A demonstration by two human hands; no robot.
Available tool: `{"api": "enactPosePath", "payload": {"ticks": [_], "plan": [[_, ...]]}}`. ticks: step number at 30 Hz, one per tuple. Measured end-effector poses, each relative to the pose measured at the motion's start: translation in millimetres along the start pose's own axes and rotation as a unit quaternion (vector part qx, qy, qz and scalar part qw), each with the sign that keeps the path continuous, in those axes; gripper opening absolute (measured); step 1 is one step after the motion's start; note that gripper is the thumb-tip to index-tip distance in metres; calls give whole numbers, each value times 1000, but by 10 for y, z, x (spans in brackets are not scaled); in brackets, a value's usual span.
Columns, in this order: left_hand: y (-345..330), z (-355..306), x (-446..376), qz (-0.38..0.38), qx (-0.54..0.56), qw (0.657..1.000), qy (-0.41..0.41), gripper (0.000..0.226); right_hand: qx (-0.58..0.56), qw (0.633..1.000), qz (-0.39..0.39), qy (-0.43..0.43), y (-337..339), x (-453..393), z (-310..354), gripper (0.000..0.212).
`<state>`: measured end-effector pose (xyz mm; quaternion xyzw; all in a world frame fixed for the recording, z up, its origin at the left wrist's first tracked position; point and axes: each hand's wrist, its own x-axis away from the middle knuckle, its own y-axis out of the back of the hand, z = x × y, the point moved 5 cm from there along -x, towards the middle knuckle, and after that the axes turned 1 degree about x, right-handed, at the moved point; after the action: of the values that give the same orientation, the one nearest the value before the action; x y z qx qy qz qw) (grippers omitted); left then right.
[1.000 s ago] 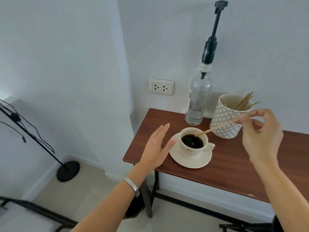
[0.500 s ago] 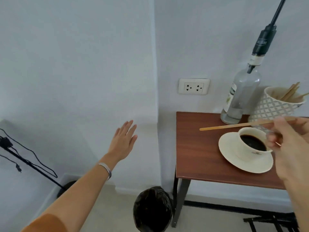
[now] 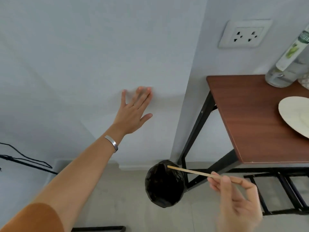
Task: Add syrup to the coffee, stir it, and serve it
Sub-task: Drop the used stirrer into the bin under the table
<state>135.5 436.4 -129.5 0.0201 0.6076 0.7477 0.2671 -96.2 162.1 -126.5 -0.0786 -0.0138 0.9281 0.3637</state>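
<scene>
Since half a second ago, my view has swung down and left, so the cup has slipped out of frame and only the saucer (image 3: 294, 114) is showing at 3 o'clock on the wooden table (image 3: 250, 118). With it the stir stick (image 3: 197, 172) has come away from the table and is now hanging over the bin lined with a black bag (image 3: 164, 183) on the floor at 6 o'clock, its tip above the bin's mouth. I am pinching the stick's near end in my right hand (image 3: 237, 198), thumb and fingertips closed on it. My left hand (image 3: 133, 113) is reaching toward 11 o'clock with fingers spread wide, holding nothing; whether it is touching the wall, I cannot tell. At 2 o'clock the syrup bottle (image 3: 289, 64) is standing at the table's back edge, just below the wall socket (image 3: 245, 34).
</scene>
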Motion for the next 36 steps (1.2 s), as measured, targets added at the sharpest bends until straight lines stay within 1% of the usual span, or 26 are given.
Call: {"api": "enactPosePath", "payload": {"ticks": [3, 5, 7, 9, 12, 15, 19, 24, 28, 32, 36], "plan": [[-77, -6, -32, -24, -6, 1000, -8, 79, 58, 998, 20, -32, -78, 208, -737, 12], [-108, -9, -43, -35, -9, 999, -9, 82, 122, 989, 67, -45, -160, 287, -1176, 10], [-121, -30, -45, -46, -8, 999, -1, 85, 203, 972, 112, -51, -249, 310, -1538, 11], [-131, -74, -40, -49, -3, 999, 9, 87, 253, 952, 160, -61, -355, 320, -1869, 5], [-150, -134, -36, -51, -7, 998, 21, 89, 293, 930, 210, -69, -520, 319, -2267, 7], [-156, -151, -36, -49, -11, 998, 27, 89, 305, 919, 232, -96, -640, 331, -2539, 11], [-144, -145, -27, -55, -21, 998, 27, 87, 291, 905, 262, -167, -680, 403, -2768, 33], [-141, -142, -2, -44, -17, 998, 31, 85, 299, 901, 263, -174, -655, 377, -2737, 37], [-146, -163, 18, -21, 2, 999, 40, 87, 298, 902, 267, -163, -676, 269, -2502, 37], [-78, -191, 63, 16, 39, 998, 49, 87, 306, 904, 273, -122, -744, 128, -2057, 38], [109, -247, 123, 79, 96, 990, 67, 88, 332, 893, 301, -36, -907, -50, -1350, 41]]}}
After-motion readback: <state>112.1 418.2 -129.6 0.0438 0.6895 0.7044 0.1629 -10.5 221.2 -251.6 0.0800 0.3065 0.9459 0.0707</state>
